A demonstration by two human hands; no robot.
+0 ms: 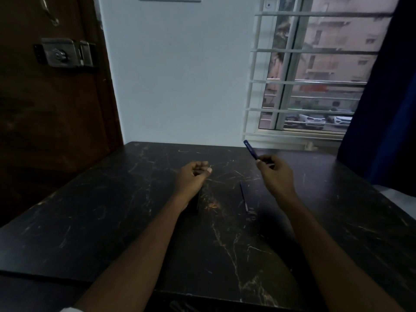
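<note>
Head view, right hand [275, 174]: fingers curled round the lower end of the blue pen [251, 149], above the table [112, 221].
Blue pen: slants up and left out of the right hand, well apart from the left hand [193, 176].
Left hand: fingers curled; whether it holds anything cannot be told.
Slim blue piece [244, 195]: flat on the table, between the wrists.

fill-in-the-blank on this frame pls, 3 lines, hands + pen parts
1. The right hand grips a ____ pen, whose free end is raised off the table.
2. The left hand has its fingers ____, with the thumb laid across them.
3. A dark blue piece lies flat on the table ____ the two hands, touched by neither.

Missing words: blue; curled; between
</note>
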